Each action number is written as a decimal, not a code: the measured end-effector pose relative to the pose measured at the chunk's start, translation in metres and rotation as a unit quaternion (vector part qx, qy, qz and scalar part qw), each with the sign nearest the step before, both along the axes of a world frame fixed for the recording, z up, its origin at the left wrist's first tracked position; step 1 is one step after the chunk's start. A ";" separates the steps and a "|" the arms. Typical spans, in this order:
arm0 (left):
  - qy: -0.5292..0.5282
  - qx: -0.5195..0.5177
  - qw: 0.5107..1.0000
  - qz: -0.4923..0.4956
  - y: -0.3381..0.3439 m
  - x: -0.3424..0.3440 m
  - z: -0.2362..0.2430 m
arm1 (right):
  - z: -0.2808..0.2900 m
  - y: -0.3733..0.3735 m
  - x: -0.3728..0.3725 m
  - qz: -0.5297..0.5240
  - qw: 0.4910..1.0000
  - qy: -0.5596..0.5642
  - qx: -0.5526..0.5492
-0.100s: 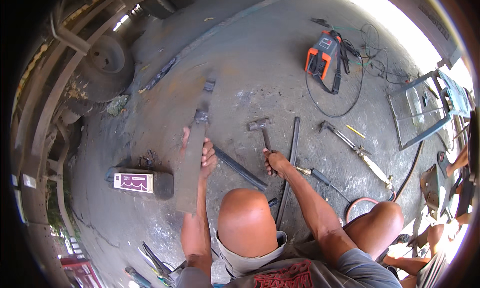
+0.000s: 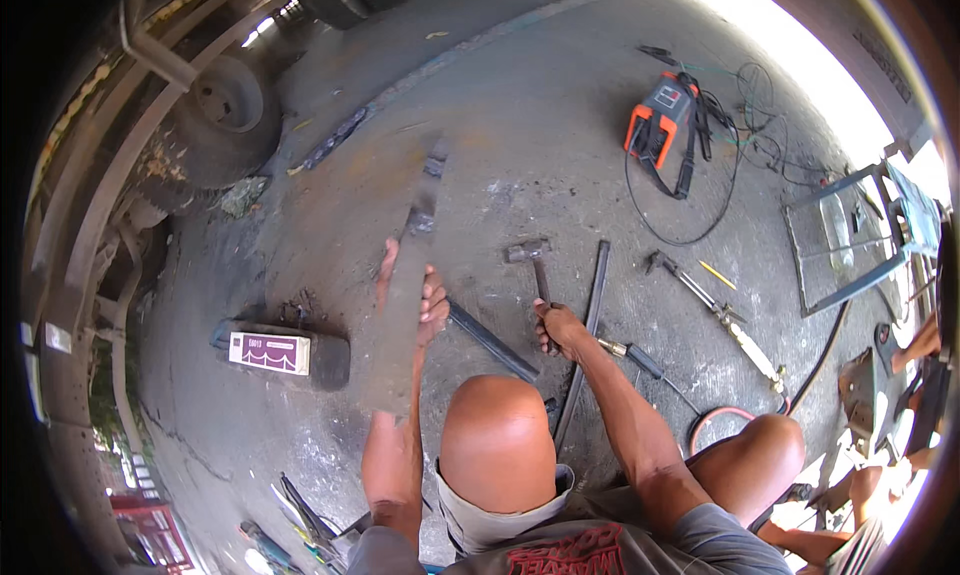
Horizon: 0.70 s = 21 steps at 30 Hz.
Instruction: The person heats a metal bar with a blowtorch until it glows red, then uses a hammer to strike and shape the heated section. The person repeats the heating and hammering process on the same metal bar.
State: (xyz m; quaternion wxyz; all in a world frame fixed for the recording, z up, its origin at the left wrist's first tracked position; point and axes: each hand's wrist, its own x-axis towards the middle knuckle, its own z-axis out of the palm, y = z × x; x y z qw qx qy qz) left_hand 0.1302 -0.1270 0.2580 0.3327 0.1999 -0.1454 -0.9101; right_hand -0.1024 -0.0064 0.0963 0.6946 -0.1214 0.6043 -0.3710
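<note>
My left hand (image 2: pixel 432 303) is wrapped round a long flat metal bar (image 2: pixel 403 320), held up off the floor with its far end pointing away from me. Dark welded or burnt patches mark the bar's far part. In my right hand (image 2: pixel 558 327) is the handle of a hammer (image 2: pixel 528 250), its blocky head lying away from me near the floor. A dark steel bar (image 2: pixel 597 295) passes just right of that hand, and a shorter angled bar (image 2: pixel 490 340) lies between my hands.
A cutting torch (image 2: pixel 728 320) with a red hose lies to the right, beside a yellow stick (image 2: pixel 716 274). An orange and grey welding machine (image 2: pixel 664 110) stands far right. A blue metal frame (image 2: pixel 850 300) is beyond. At left are an electrode box (image 2: pixel 270 353) and a vehicle wheel (image 2: pixel 225 105).
The floor and objects sit slightly farther right in the picture, as the view has shifted. The flat bar is tilted a little differently in my left hand; both grips stay the same.
</note>
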 end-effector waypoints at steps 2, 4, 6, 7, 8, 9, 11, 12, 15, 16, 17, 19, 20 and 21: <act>-0.054 -0.001 0.998 0.016 0.001 -0.018 0.012 | -0.001 0.000 0.000 -0.014 1.000 0.004 -0.012; -0.091 -0.010 0.995 0.028 0.001 -0.030 0.019 | -0.001 -0.001 0.001 -0.009 1.000 0.006 -0.011; -0.109 -0.024 0.993 0.032 0.001 -0.037 0.019 | 0.002 -0.001 0.004 -0.008 1.000 0.008 -0.009; -0.121 -0.026 0.991 0.044 0.003 -0.040 0.021 | 0.009 -0.001 0.003 -0.020 1.000 -0.009 -0.001; -0.132 -0.033 0.989 0.052 0.003 -0.046 0.029 | 0.011 -0.006 0.001 -0.018 1.000 -0.008 -0.006; -0.144 -0.040 0.987 0.060 0.002 -0.051 0.037 | 0.012 -0.010 0.000 -0.017 1.000 -0.008 -0.011; -0.172 -0.033 0.982 0.077 0.004 -0.057 0.040 | 0.008 -0.009 -0.003 -0.020 1.000 -0.010 -0.006; -0.187 -0.030 0.978 0.085 0.004 -0.058 0.040 | 0.006 -0.009 -0.003 -0.020 1.000 -0.009 -0.007; -0.149 -0.039 0.986 0.061 0.001 -0.052 0.034 | 0.002 -0.010 -0.003 -0.022 1.000 -0.012 -0.017; -0.158 -0.039 0.985 0.063 0.001 -0.051 0.035 | 0.000 -0.010 -0.004 -0.024 0.999 -0.013 -0.019; -0.166 -0.039 0.983 0.064 0.001 -0.050 0.037 | -0.001 -0.009 -0.004 -0.026 0.999 -0.014 -0.022; -0.186 -0.044 0.979 0.070 0.003 -0.046 0.043 | 0.000 -0.009 -0.004 -0.017 1.000 0.000 -0.021; -0.198 -0.050 0.976 0.075 0.005 -0.043 0.048 | 0.003 -0.009 -0.003 -0.013 1.000 0.007 -0.020; -0.210 -0.056 0.973 0.079 0.007 -0.040 0.051 | 0.005 -0.010 -0.002 -0.008 1.000 0.006 -0.020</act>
